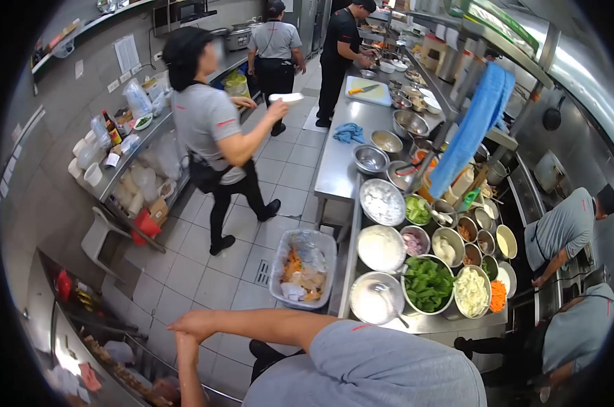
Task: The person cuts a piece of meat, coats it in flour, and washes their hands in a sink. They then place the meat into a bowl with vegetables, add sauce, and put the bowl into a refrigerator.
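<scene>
My right arm, in a grey sleeve, reaches across the bottom of the view to the left. At its end my right hand [194,323] meets my left hand [185,337], whose forearm rises from the bottom edge. The two hands overlap, and their fingers cannot be made out one by one. No object shows in either. Nearest to them is a clear plastic bin [273,279] on the floor, holding orange peelings and crumpled paper or plastic. Lower left stands a metal rack [134,339] with packed goods.
Right of the bin, a steel counter [334,173] carries bowls of white powder [380,248], leafy greens [429,285], chopped cabbage [472,292] and shredded carrot [498,296]. A co-worker [208,115] walks the tiled aisle with a white container [286,98]. Several others work around.
</scene>
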### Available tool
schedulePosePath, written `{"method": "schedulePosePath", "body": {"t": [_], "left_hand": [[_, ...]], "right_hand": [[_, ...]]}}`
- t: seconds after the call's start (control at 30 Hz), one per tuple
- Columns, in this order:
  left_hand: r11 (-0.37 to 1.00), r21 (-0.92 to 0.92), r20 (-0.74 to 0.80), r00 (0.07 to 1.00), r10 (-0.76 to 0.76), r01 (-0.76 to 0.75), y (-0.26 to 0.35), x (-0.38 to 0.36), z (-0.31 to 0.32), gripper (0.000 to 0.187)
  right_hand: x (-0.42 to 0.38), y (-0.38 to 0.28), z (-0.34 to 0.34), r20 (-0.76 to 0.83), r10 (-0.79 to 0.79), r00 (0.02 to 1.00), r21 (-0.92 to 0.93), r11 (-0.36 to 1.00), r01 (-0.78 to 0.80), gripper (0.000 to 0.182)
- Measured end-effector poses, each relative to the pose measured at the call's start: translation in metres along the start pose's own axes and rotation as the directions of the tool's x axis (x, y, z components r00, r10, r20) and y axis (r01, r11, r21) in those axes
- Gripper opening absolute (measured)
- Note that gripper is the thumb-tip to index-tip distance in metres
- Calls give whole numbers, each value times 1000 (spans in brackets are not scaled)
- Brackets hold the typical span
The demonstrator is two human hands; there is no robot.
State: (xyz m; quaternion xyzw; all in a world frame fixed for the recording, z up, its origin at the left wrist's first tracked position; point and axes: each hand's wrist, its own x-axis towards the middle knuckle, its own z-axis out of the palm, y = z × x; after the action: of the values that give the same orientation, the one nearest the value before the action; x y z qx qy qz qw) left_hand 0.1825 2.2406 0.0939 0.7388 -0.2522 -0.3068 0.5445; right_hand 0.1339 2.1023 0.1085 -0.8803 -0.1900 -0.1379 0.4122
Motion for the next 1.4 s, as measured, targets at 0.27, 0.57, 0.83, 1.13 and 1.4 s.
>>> {"method": "schedulePosePath", "body": {"t": [0.27, 0.57, 0.83, 1.13, 1.4], "left_hand": [[610, 575, 568, 803, 182, -545, 31, 178, 32, 22], [354, 396, 553, 528, 644, -847, 129, 405, 84, 28], [818, 575, 204, 963, -176, 27, -72, 619, -71, 17], [413, 830, 199, 493, -847, 375, -102, 666, 13, 28], [789, 548, 492, 656, -573, 278, -19, 956, 241, 32]], "right_hand": [[-21, 103, -93, -107, 529, 842, 142, 846, -514, 33], [-230, 291, -54, -593, 803, 58, 205, 221, -953, 23], [-262, 352, -181, -356, 902, 245, 107, 300, -948, 47], [-227, 365, -476, -605, 771, -198, 537, 212, -817, 74], [-307, 456, -655, -614, 280, -738, 789, 238, -567, 81]]}}
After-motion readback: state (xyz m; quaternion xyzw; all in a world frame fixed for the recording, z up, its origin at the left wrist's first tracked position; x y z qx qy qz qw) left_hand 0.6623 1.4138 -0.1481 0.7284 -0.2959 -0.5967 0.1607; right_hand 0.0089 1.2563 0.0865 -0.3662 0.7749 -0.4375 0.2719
